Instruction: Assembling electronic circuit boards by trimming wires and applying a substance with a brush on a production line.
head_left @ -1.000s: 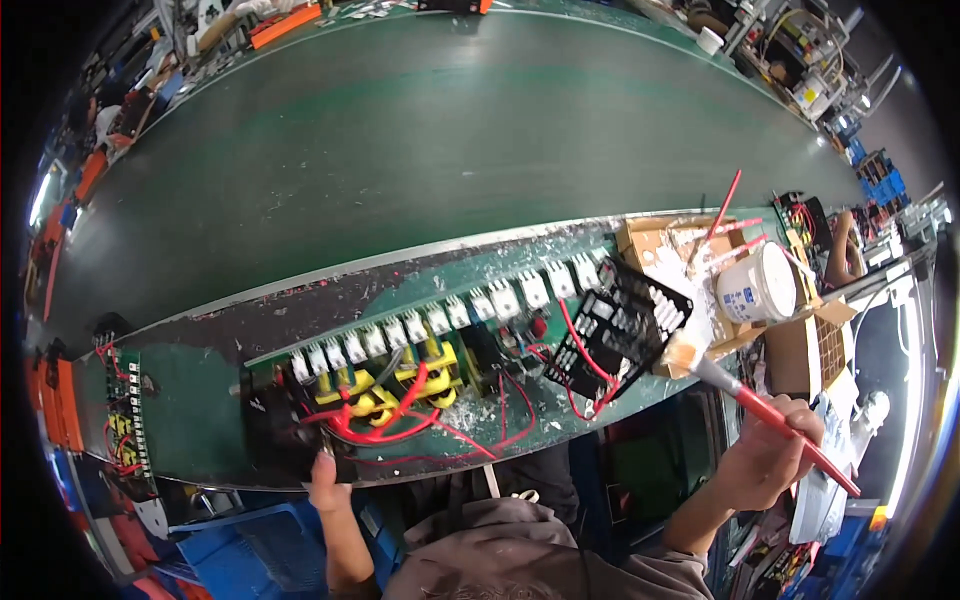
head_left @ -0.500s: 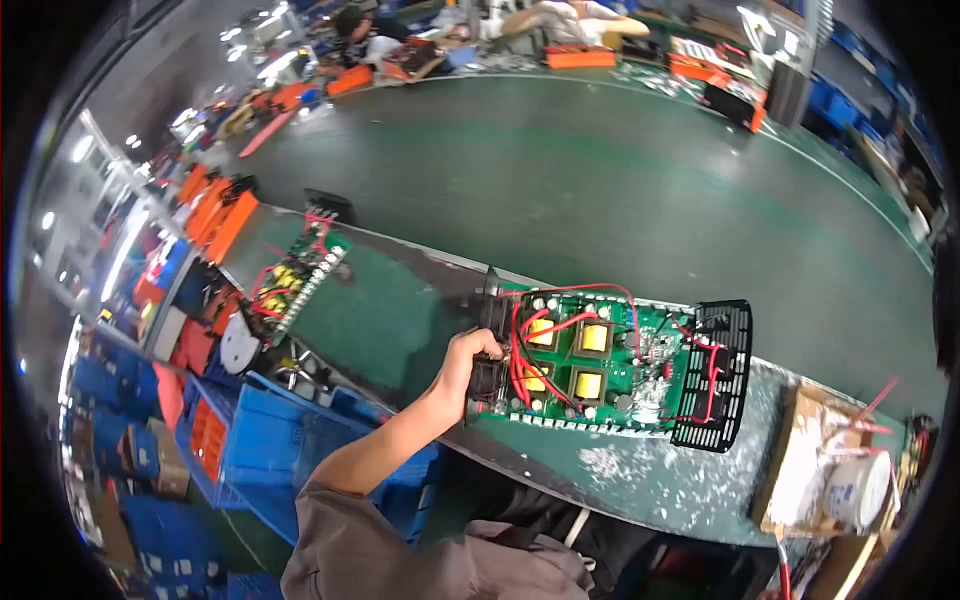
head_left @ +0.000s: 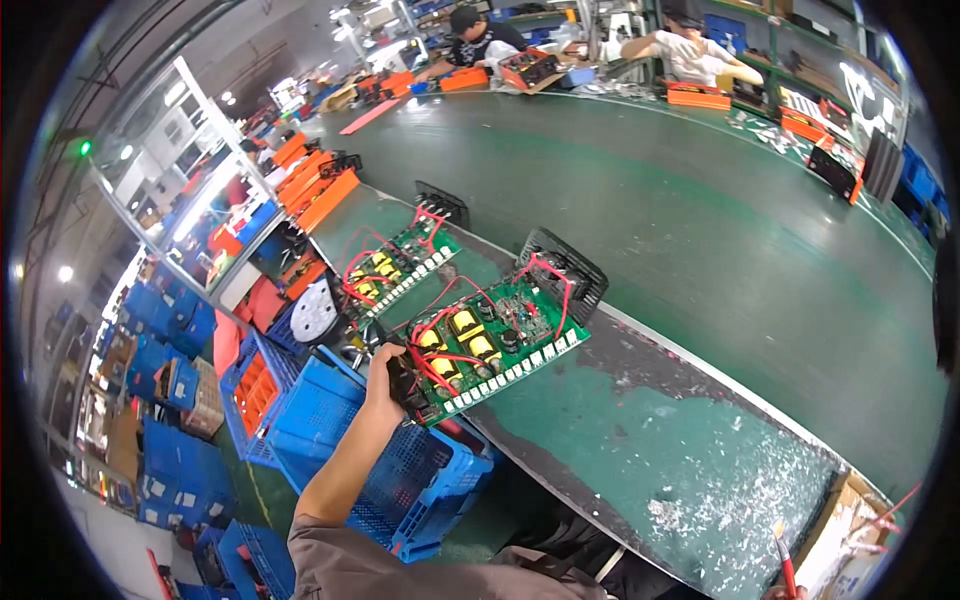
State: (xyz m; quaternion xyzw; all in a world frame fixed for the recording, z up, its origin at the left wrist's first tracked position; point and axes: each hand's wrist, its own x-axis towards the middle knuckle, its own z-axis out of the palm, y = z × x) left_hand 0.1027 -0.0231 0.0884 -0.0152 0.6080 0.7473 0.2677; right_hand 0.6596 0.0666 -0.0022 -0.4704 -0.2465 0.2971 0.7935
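left arm (head_left: 345, 470) bare | sleeve (head_left: 340, 560) grey-brown, short | no gloves

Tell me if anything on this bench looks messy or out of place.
Pale scraps litter the green bench near its right end. The circuit board gripped by the left hand overhangs the bench's near edge, above the blue crates.

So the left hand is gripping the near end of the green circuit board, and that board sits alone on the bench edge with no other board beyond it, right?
Not quite. The left hand does grip the near end of the green circuit board, but it is not alone: the head view shows a second green board lying just beyond it on the bench edge.
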